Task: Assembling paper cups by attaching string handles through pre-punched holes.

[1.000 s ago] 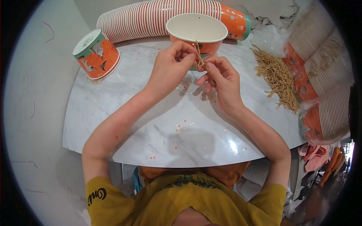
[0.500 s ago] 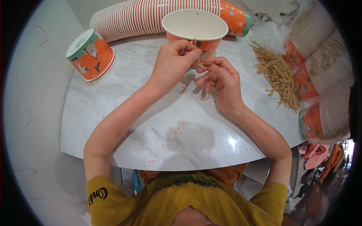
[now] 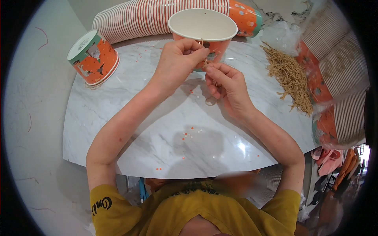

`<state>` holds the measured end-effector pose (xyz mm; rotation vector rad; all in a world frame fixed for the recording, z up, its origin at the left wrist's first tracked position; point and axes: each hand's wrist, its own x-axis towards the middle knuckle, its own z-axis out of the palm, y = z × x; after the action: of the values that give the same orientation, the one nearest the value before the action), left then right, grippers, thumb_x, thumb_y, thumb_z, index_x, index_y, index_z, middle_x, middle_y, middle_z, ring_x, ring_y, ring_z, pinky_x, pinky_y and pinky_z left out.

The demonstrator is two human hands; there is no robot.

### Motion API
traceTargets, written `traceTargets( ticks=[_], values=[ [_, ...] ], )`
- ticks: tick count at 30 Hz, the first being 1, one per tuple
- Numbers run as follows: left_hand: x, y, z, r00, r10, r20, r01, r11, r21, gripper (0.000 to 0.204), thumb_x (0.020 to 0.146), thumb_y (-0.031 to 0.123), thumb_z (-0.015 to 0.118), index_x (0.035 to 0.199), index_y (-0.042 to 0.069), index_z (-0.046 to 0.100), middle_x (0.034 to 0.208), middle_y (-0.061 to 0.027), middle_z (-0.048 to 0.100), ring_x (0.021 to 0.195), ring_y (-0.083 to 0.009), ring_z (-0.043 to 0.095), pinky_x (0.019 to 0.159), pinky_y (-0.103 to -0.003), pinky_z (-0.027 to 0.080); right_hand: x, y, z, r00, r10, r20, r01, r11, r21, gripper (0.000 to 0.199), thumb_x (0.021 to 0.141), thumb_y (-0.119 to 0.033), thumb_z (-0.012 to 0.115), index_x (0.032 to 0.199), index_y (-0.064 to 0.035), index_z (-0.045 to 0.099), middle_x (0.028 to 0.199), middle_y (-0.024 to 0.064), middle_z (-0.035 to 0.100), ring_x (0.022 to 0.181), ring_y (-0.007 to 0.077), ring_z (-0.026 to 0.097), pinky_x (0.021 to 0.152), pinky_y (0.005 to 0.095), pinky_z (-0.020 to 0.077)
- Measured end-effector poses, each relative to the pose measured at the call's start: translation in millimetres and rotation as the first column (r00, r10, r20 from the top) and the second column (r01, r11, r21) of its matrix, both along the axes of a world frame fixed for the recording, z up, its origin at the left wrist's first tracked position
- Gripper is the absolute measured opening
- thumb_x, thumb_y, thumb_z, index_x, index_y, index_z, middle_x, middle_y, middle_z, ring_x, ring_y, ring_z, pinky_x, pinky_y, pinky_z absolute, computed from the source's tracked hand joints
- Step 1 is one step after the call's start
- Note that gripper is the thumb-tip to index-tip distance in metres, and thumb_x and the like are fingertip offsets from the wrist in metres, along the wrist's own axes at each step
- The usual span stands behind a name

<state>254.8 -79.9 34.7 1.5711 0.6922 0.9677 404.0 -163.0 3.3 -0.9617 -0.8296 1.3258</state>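
Observation:
An orange paper bucket (image 3: pixel 224 45) with a white rim and white inside stands upright at the far middle of the table. In front of its near wall, my left hand (image 3: pixel 179 63) pinches a thin tan string (image 3: pixel 211 103), whose tip rises from the fingers toward the rim. Just below and to the right, my right hand (image 3: pixel 228 84) is closed, thumb and forefinger pinching the same string near what looks like a small knot. A loop of it dangles under the right fingers. Whether the string passes through the bucket's wall is hidden by my fingers.
A long nested stack of paper buckets (image 3: pixel 134 19) lies along the back. At left, an upturned bucket (image 3: pixel 92 59) stands with string at its base. A bundle of tan strings (image 3: pixel 291 78) lies right, beside bagged buckets (image 3: pixel 330 74). Small paper dots (image 3: pixel 186 134) dot the marble-patterned table (image 3: pixel 130 157).
My right hand has shifted slightly left, and its thumb and forefinger have closed on the string just below my left hand. My left hand has barely moved.

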Motion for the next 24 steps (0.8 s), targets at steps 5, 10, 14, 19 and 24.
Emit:
traceTargets(
  ticks=[5, 10, 14, 19, 24],
  values=[
    [1.8, -1.2, -0.7, 1.000, 0.000, 0.011, 0.000, 1.000, -0.010, 0.018, 0.091, 0.022, 0.071, 0.086, 0.004, 0.068, 0.068, 0.0035, 0.059, 0.058, -0.0023, 0.045, 0.051, -0.020, 0.033, 1.9, 0.5, -0.4, 1.000, 0.003, -0.008, -0.003, 1.000, -0.020, 0.014, 0.094, -0.017, 0.070, 0.091, -0.0046, 0.064, 0.069, -0.0010, 0.058, 0.054, 0.0045, 0.048, 0.047, 0.0196, 0.0340],
    [-0.3, -1.5, 1.3, 1.000, 0.009, -0.006, -0.009, 1.000, 0.008, 0.018, 0.091, 0.022, 0.071, 0.087, 0.004, 0.068, 0.069, 0.0032, 0.060, 0.058, -0.0026, 0.046, 0.051, -0.020, 0.034, 2.0, -1.3, 0.7, 1.000, 0.005, 0.006, -0.004, 1.000, -0.031, 0.011, 0.093, -0.015, 0.070, 0.091, -0.0053, 0.064, 0.070, -0.0012, 0.059, 0.054, 0.0042, 0.049, 0.047, 0.0193, 0.0345],
    [-2.4, -3.5, 5.6, 0.999, 0.030, -0.013, -0.030, 0.999, 0.039, 0.018, 0.092, 0.021, 0.070, 0.088, 0.003, 0.069, 0.072, 0.0020, 0.062, 0.061, -0.0035, 0.052, 0.053, -0.020, 0.038, 1.6, -1.4, 1.1, 0.999, -0.025, 0.022, 0.026, 0.999, -0.029, 0.010, 0.092, -0.015, 0.070, 0.090, -0.0061, 0.064, 0.071, -0.0012, 0.060, 0.056, 0.0041, 0.050, 0.048, 0.0192, 0.0354],
    [-5.5, -8.0, 13.4, 0.999, 0.046, -0.020, -0.046, 0.999, 0.015, 0.019, 0.092, 0.018, 0.065, 0.087, 0.000, 0.067, 0.076, -0.0037, 0.069, 0.064, -0.0065, 0.059, 0.056, -0.022, 0.045, 4.4, -0.2, -3.4, 0.999, -0.023, 0.028, 0.023, 1.000, 0.001, 0.010, 0.092, -0.015, 0.070, 0.090, -0.0061, 0.065, 0.072, -0.0010, 0.061, 0.057, 0.0039, 0.050, 0.050, 0.0193, 0.0355],
    [-4.4, -7.0, 8.9, 0.999, 0.044, 0.025, -0.044, 0.999, -0.010, 0.022, 0.097, 0.021, 0.061, 0.090, 0.001, 0.065, 0.074, -0.0043, 0.069, 0.059, -0.0071, 0.059, 0.053, -0.023, 0.044, 5.7, -3.8, -0.2, 0.999, -0.017, 0.039, 0.017, 1.000, -0.007, 0.010, 0.092, -0.014, 0.071, 0.090, -0.0055, 0.066, 0.073, -0.0010, 0.061, 0.058, 0.0036, 0.050, 0.050, 0.0195, 0.0352]
  ],
)
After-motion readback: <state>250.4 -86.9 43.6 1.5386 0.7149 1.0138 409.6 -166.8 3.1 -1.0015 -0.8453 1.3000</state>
